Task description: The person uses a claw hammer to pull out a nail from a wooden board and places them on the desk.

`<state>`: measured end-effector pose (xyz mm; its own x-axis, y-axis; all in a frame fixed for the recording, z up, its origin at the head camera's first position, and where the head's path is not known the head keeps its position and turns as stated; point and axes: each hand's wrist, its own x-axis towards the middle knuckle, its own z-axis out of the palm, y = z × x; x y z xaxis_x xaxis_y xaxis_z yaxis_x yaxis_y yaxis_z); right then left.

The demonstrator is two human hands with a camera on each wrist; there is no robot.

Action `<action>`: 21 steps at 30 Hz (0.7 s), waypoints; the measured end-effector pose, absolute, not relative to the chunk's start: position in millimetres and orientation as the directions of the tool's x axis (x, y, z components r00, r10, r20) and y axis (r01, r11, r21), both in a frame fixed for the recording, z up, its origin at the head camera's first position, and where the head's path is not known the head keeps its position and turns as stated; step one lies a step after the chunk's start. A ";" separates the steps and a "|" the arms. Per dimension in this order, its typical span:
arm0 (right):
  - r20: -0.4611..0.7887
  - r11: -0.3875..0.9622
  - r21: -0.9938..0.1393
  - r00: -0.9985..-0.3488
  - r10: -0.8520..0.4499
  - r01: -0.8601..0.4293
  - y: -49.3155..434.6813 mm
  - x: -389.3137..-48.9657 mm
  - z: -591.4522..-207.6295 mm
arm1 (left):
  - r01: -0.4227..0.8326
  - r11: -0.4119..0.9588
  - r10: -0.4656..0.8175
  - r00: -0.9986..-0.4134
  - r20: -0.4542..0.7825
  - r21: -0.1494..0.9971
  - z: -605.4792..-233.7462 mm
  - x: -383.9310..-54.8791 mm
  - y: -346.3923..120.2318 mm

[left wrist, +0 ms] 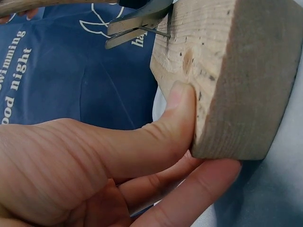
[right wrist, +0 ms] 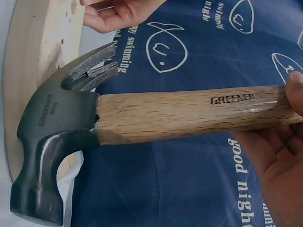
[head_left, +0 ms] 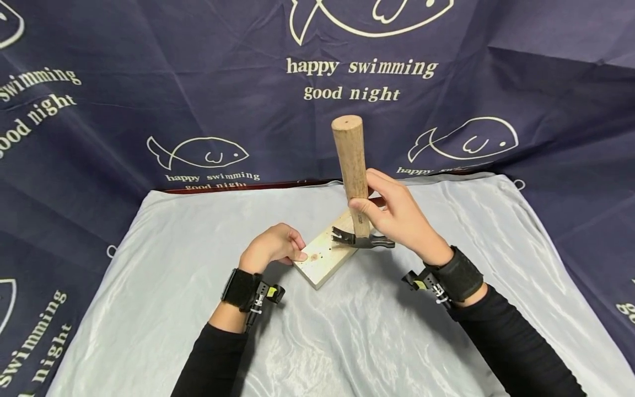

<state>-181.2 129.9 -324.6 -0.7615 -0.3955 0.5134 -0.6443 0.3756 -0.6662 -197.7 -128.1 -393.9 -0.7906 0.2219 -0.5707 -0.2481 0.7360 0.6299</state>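
head: right grip (head_left: 399, 212) wraps the hammer (head_left: 351, 157), left grip (head_left: 273, 245) pinches the wooden block (head_left: 319, 270) just ahead of it; one-ended hold might let block twist | left wrist: thin nail (left wrist: 157, 32) beyond left grip, at claw (left wrist: 124, 41); sideways leverage could bend it; knotty, pitted, square-edged wood | right wrist: curved dark metal head (right wrist: 45, 120) beyond right grip; smooth grained handle (right wrist: 189, 114)

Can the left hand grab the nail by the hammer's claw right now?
Probably not easily: the left hand is busy pinching the end of the wooden block, and the hammer's claw crowds the nail.
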 end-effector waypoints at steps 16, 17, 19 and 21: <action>0.528 0.160 -0.813 -0.824 -0.203 -0.560 158.3 -171.0 -293.1 | -0.153 0.780 0.239 -0.824 -0.514 0.607 -393.2 -195.5 -124.8; 0.521 0.175 -0.811 -0.825 -0.219 -0.559 158.5 -170.8 -290.3 | -0.158 0.782 0.231 -0.825 -0.516 0.603 -392.6 -194.9 -124.5; 0.513 0.204 -0.804 -0.825 -0.235 -0.558 158.4 -170.7 -286.1 | -0.166 0.787 0.218 -0.827 -0.518 0.595 -391.5 -193.4 -123.9; 0.511 0.189 -0.811 -0.828 -0.231 -0.554 159.4 -171.2 -284.1 | -0.163 0.789 0.217 -0.829 -0.516 0.592 -390.1 -192.2 -123.1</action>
